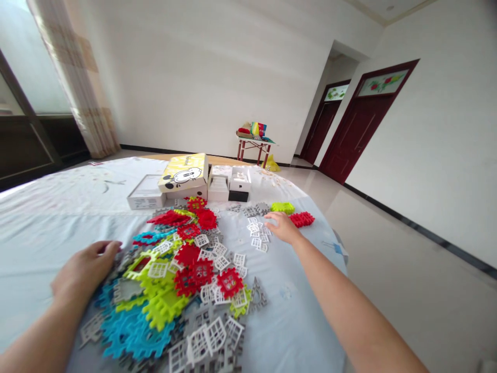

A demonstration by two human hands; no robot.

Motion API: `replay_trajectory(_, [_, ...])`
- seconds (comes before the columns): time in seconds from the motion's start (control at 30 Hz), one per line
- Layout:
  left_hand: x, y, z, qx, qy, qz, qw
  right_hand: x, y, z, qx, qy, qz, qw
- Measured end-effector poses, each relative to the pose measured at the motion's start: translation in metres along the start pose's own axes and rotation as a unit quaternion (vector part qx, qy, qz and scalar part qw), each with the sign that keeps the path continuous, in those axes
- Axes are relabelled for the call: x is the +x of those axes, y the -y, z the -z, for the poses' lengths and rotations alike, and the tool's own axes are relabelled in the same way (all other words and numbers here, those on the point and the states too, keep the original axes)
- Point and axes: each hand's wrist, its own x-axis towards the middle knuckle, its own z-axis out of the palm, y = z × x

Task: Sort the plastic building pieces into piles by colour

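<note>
My left hand point(87, 267) rests at the left edge of a big mixed pile of plastic building pieces. Its fingers are loosely bent, with a gap by the thumb, and nothing shows in it. Blue gear-edged pieces point(134, 329), lime green pieces point(165, 305) and red square pieces point(188, 255) make up much of the pile. My right hand point(284, 228) hovers over or touches the right side of a small group of white window pieces point(254, 228); its fingers are apart, and I see nothing held. Beyond it lie a lime green stack point(282, 207) and a red row point(303, 219).
Grey pieces point(256, 209) sit behind the white group. Along the back stand a yellow and white cartoon box point(186, 173), a white tray-like box point(146, 192) and small white boxes point(218, 187). The round table's cloth point(295, 290) drops off at the right. A small table point(256, 140) stands by the wall.
</note>
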Motion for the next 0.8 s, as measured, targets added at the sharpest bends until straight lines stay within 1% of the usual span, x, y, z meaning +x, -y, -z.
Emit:
replay_trajectory(0.1, [-0.003,-0.004,0.003,0.018,0.040,0.001,0.999,0.001,0.051,-0.019,0.064,0.019,0.064,0.996])
replay_trajectory(0.23, [-0.004,-0.002,0.002,0.007,0.043,0.000,0.999,-0.002,0.118,-0.034,0.113,0.045,0.164,0.979])
replay_trajectory(0.3, [-0.005,-0.001,0.001,0.002,0.040,-0.005,0.999,-0.003,0.144,-0.038,0.123,0.062,0.193,0.971])
replay_trajectory(0.37, [-0.008,-0.002,0.000,-0.014,0.027,-0.023,0.999,-0.001,0.161,-0.042,0.126,0.072,0.206,0.968])
replay_trajectory(0.47, [-0.012,-0.007,-0.004,-0.047,0.012,-0.066,0.997,0.004,0.169,-0.045,0.131,0.057,0.192,0.971])
replay_trajectory(0.57, [-0.013,-0.014,-0.010,-0.080,0.013,-0.120,0.989,0.007,0.159,-0.047,0.143,0.034,0.159,0.976])
replay_trajectory(0.63, [-0.009,-0.019,-0.012,-0.109,0.025,-0.146,0.983,0.006,0.148,-0.047,0.147,0.025,0.142,0.979])
replay_trajectory(0.7, [0.000,-0.026,-0.012,-0.125,0.049,-0.147,0.980,0.002,0.137,-0.047,0.146,0.017,0.126,0.981])
replay_trajectory(0.8, [0.017,-0.039,-0.007,-0.113,0.079,-0.123,0.983,-0.005,0.126,-0.047,0.151,0.002,0.106,0.983])
